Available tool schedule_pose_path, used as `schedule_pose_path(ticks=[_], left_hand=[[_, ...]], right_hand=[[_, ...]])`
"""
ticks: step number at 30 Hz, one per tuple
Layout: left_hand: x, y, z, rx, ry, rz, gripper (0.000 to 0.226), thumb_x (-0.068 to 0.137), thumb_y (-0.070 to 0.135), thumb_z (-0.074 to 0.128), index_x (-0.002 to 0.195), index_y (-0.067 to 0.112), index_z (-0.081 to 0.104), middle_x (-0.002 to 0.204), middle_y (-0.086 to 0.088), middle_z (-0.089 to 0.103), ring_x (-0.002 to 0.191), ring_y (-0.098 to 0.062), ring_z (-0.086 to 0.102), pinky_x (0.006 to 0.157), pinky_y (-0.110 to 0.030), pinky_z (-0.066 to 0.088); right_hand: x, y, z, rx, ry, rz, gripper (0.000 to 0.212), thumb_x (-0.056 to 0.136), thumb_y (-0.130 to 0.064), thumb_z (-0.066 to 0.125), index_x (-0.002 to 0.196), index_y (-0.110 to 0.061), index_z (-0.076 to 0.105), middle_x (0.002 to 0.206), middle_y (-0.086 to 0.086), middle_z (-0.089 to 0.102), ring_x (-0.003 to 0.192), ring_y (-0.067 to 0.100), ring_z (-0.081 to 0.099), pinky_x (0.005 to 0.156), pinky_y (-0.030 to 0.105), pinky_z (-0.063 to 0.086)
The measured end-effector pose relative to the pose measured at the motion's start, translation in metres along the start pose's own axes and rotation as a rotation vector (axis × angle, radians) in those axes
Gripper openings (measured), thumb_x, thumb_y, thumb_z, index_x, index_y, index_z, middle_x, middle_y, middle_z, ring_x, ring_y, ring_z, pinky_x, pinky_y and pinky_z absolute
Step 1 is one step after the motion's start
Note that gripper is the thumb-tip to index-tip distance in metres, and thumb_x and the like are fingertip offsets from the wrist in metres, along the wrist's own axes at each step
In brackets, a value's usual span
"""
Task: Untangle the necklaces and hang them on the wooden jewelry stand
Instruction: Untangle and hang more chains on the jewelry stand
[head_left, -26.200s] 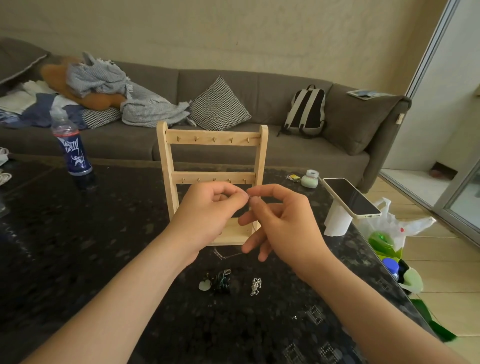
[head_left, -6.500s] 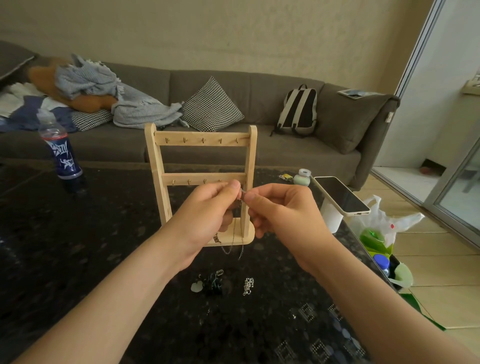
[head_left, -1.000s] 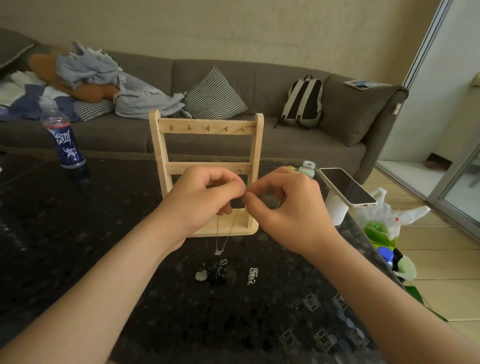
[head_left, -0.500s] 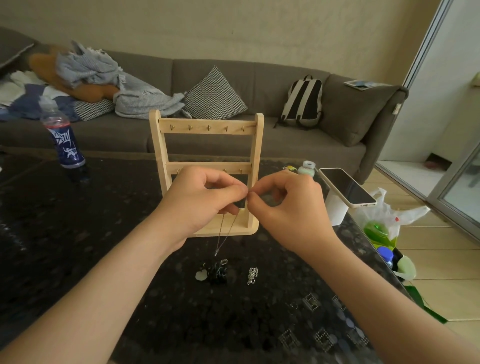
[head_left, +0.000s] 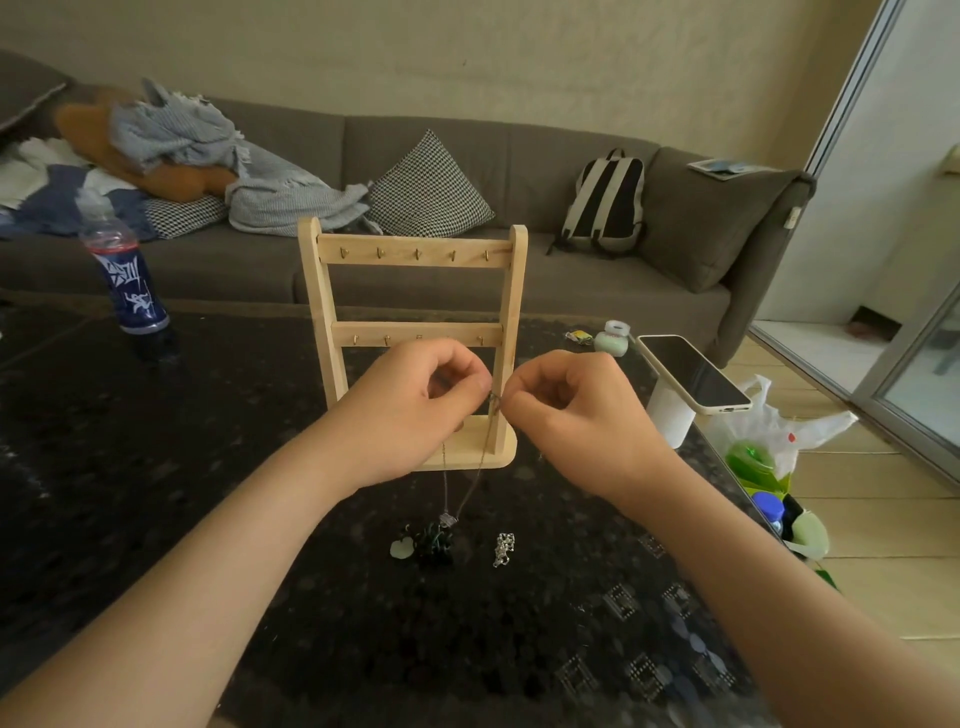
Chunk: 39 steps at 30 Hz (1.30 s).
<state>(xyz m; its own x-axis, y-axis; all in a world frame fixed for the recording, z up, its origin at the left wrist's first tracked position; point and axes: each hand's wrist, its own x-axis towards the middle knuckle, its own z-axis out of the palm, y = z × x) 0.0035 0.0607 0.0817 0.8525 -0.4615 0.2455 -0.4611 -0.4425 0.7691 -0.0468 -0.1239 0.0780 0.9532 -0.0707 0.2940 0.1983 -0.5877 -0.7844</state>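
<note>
At the point where the 2 hands meet, above the middle of the table (head_left: 156, 467), the left hand (head_left: 410, 415) and the right hand (head_left: 576, 426) each pinch the top of a fine chain necklace (head_left: 445, 480) between thumb and forefinger. The other fingers (head_left: 558, 387) of both hands are curled toward the palms. From the pinch, 2 strands hang down and join at a small silver pendant (head_left: 448, 518); whether it touches the tabletop cannot be told. Directly behind the hands, the wooden jewelry stand (head_left: 415, 254) is upright, with 2 rails of small hooks. Toward the front edge, below the pendant, lies a dark green tangle of necklaces (head_left: 434, 543) with a pale pendant (head_left: 401, 548) at its left. Just to its right, and apart from it, lies a short silver chain (head_left: 504, 548). Toward the far left corner stands a blue bottle (head_left: 130, 291). Along the right edge are a small green jar (head_left: 612, 339) and a phone (head_left: 693, 371) propped on a white holder (head_left: 670, 423). A grey sofa (head_left: 519, 171) runs behind the table.
</note>
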Motion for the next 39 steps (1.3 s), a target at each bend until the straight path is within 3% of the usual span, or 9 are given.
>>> schedule_pose_path(ticks=[3, 7, 12, 17, 24, 29, 33, 36, 39], left_hand=[[0.000, 0.001, 0.002, 0.032, 0.002, 0.028, 0.008, 0.107, 0.028, 0.059, 0.104, 0.028, 0.066, 0.099, 0.007, 0.067, 0.091, -0.013, 0.068, 0.083, -0.028, 0.057], [0.000, 0.005, 0.005, -0.040, 0.010, 0.011, 0.014, 0.108, 0.025, 0.055, 0.102, 0.023, 0.067, 0.095, 0.006, 0.067, 0.085, -0.011, 0.071, 0.079, -0.024, 0.054], [-0.001, 0.004, 0.003, -0.122, 0.000, 0.067, 0.012, 0.107, 0.024, 0.058, 0.103, 0.024, 0.069, 0.087, 0.010, 0.074, 0.088, -0.008, 0.073, 0.095, -0.035, 0.058], [-0.003, 0.004, 0.007, 0.057, 0.019, 0.153, 0.007, 0.107, 0.026, 0.056, 0.103, 0.027, 0.062, 0.078, 0.013, 0.061, 0.073, 0.003, 0.061, 0.066, -0.011, 0.046], [0.001, 0.006, 0.019, 0.144, 0.016, 0.164, 0.027, 0.108, 0.031, 0.037, 0.084, 0.031, 0.049, 0.074, 0.013, 0.051, 0.075, 0.005, 0.056, 0.060, -0.007, 0.039], [0.007, 0.001, 0.016, -0.152, 0.017, 0.119, 0.025, 0.110, 0.029, 0.052, 0.094, 0.019, 0.069, 0.066, 0.003, 0.064, 0.060, -0.006, 0.059, 0.063, -0.017, 0.050], [0.012, -0.004, 0.011, -0.391, 0.049, 0.061, 0.019, 0.107, 0.026, 0.062, 0.101, 0.017, 0.077, 0.083, -0.020, 0.070, 0.066, -0.020, 0.065, 0.064, -0.030, 0.058], [0.014, -0.002, 0.015, -0.485, -0.030, -0.054, 0.026, 0.109, 0.027, 0.056, 0.102, 0.011, 0.075, 0.086, -0.017, 0.065, 0.072, -0.018, 0.063, 0.068, -0.032, 0.057], [0.017, 0.003, 0.020, -0.643, -0.101, -0.172, 0.037, 0.113, 0.034, 0.046, 0.097, 0.008, 0.067, 0.083, -0.009, 0.053, 0.071, -0.018, 0.054, 0.069, -0.036, 0.051]], right_hand=[[0.001, 0.000, -0.002, 0.131, -0.050, 0.097, 0.018, 0.098, -0.019, 0.068, 0.084, -0.017, 0.080, 0.075, -0.001, 0.073, 0.062, 0.011, 0.062, 0.056, 0.016, 0.049], [0.005, 0.005, -0.004, 0.257, -0.075, 0.170, 0.019, 0.098, -0.017, 0.068, 0.084, -0.010, 0.078, 0.065, -0.016, 0.063, 0.062, -0.005, 0.058, 0.065, 0.020, 0.040], [0.007, 0.006, 0.000, 0.563, -0.115, 0.289, 0.016, 0.074, -0.024, 0.069, 0.078, -0.010, 0.075, 0.085, 0.012, 0.054, 0.081, 0.022, 0.049, 0.079, 0.040, 0.038], [0.009, 0.011, 0.000, 0.838, -0.260, 0.397, 0.023, 0.072, -0.020, 0.065, 0.091, -0.007, 0.062, 0.087, 0.008, 0.056, 0.076, 0.019, 0.050, 0.081, 0.041, 0.039], [0.010, 0.011, 0.007, 0.779, -0.362, 0.390, 0.035, 0.074, -0.031, 0.053, 0.100, -0.008, 0.056, 0.087, 0.002, 0.055, 0.075, 0.016, 0.047, 0.068, 0.032, 0.038], [0.014, 0.010, 0.008, 0.769, -0.243, 0.335, 0.017, 0.079, -0.028, 0.048, 0.078, -0.015, 0.058, 0.079, 0.000, 0.057, 0.079, 0.019, 0.041, 0.076, 0.039, 0.035], [0.020, 0.010, 0.010, 0.771, -0.164, 0.284, 0.036, 0.084, -0.026, 0.042, 0.057, -0.025, 0.065, 0.076, -0.004, 0.061, 0.082, 0.021, 0.039, 0.085, 0.046, 0.033], [0.024, 0.009, 0.013, 0.739, -0.095, 0.265, 0.023, 0.073, -0.030, 0.047, 0.059, -0.024, 0.064, 0.080, 0.002, 0.058, 0.080, 0.023, 0.041, 0.081, 0.047, 0.033], [0.028, 0.010, 0.017, 0.652, -0.100, 0.244, 0.031, 0.074, -0.035, 0.047, 0.077, -0.011, 0.066, 0.083, 0.015, 0.059, 0.085, 0.033, 0.046, 0.085, 0.060, 0.037]])
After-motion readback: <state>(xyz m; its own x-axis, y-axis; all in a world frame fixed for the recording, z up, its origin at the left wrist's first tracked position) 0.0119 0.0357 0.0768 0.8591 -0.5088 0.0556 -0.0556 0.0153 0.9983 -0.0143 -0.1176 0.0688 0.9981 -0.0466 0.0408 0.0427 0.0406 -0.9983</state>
